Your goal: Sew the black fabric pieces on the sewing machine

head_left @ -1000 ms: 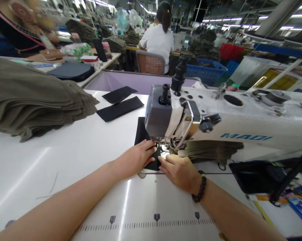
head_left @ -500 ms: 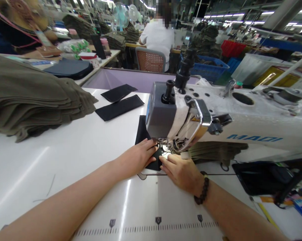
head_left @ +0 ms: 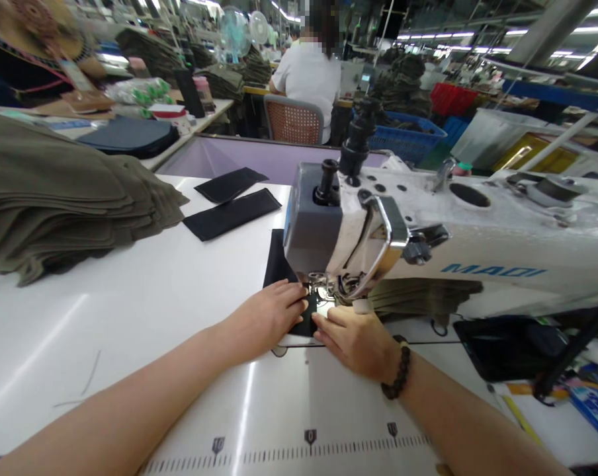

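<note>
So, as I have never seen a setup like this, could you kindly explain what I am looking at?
Of course. The view comes from a camera worn on the person's head, looking forward and down. There is no robot: two bare hands work at a sewing machine. The left hand rests on a black strip lying partly under the machine's head; the right hand's fingertips are at its edge, though whether they pinch it is hard to tell. On the white table lie two more black pieces, with a pile of olive-grey cloth to the left. Beyond, a co-worker in white sits facing away.
</note>
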Action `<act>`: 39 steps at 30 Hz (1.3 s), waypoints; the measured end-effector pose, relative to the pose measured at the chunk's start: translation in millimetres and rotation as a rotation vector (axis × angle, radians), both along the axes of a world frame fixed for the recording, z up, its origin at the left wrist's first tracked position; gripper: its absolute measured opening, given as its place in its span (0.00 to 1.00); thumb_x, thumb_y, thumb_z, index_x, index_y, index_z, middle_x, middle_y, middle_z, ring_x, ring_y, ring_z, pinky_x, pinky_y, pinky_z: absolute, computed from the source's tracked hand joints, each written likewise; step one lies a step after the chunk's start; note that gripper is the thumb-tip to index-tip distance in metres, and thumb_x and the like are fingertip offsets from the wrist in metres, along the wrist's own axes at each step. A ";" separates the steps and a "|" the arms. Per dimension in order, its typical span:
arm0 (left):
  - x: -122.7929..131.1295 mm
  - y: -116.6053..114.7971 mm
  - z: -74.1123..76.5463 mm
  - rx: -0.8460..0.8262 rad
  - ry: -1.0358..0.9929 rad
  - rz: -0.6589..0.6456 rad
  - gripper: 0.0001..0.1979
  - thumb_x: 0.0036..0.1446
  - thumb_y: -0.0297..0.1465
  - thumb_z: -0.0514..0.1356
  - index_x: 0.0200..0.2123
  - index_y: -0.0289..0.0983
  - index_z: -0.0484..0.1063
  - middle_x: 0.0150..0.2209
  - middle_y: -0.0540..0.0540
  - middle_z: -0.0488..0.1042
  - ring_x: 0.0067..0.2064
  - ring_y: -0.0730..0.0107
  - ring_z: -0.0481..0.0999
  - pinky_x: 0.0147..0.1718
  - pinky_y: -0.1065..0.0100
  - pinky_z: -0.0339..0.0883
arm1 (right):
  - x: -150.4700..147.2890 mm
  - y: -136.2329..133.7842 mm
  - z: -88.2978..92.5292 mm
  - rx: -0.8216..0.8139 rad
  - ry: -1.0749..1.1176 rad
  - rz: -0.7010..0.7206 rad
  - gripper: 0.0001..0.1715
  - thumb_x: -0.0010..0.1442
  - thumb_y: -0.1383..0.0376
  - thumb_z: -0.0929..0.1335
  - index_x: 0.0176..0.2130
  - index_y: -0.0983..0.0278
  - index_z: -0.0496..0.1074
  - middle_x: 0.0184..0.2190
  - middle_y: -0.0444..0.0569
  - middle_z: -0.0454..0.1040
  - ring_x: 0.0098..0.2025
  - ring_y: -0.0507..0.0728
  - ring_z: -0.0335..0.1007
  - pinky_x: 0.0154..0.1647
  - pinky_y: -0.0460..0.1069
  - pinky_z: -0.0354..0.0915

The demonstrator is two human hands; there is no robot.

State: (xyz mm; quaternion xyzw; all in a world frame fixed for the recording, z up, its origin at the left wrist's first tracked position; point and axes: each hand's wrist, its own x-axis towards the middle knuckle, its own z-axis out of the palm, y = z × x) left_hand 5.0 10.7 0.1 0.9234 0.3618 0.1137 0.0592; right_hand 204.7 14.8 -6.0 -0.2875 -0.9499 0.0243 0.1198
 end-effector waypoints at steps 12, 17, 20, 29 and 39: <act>-0.1 -6.4 -3.4 0.037 -0.014 -0.052 0.14 0.61 0.27 0.46 0.39 0.29 0.70 0.44 0.39 0.70 0.48 0.63 0.68 0.50 0.64 0.63 | 0.2 -1.8 0.1 -0.006 -0.012 -0.011 0.15 0.63 0.62 0.58 0.39 0.66 0.70 0.24 0.45 0.69 0.26 0.51 0.65 0.25 0.46 0.54; 1.3 1.4 -0.6 -0.020 -0.024 -0.008 0.13 0.61 0.27 0.47 0.39 0.30 0.70 0.42 0.39 0.70 0.51 0.63 0.66 0.52 0.63 0.61 | -3.3 0.4 -1.2 -0.058 -0.037 -0.108 0.13 0.61 0.63 0.61 0.43 0.65 0.68 0.29 0.47 0.72 0.32 0.52 0.69 0.29 0.45 0.58; 3.2 5.1 1.1 -0.042 -0.031 0.019 0.13 0.61 0.27 0.47 0.38 0.30 0.70 0.42 0.39 0.70 0.50 0.62 0.66 0.50 0.63 0.62 | -5.7 1.2 -0.6 -0.090 -0.063 -0.162 0.14 0.60 0.64 0.62 0.45 0.65 0.68 0.33 0.49 0.73 0.35 0.54 0.69 0.32 0.45 0.59; 4.0 10.9 -5.3 0.025 -0.067 0.089 0.07 0.57 0.25 0.52 0.31 0.32 0.69 0.37 0.41 0.69 0.43 0.61 0.69 0.46 0.62 0.64 | -8.6 0.5 0.5 -0.087 -0.118 -0.232 0.16 0.61 0.62 0.61 0.47 0.64 0.66 0.34 0.50 0.73 0.35 0.55 0.69 0.32 0.46 0.59; 5.2 16.0 -6.9 0.091 -0.065 0.094 0.07 0.57 0.26 0.52 0.31 0.32 0.69 0.34 0.42 0.69 0.42 0.61 0.69 0.42 0.64 0.65 | -9.5 2.1 2.7 -0.073 -0.115 -0.230 0.15 0.60 0.62 0.61 0.46 0.63 0.67 0.32 0.49 0.72 0.33 0.54 0.68 0.30 0.46 0.57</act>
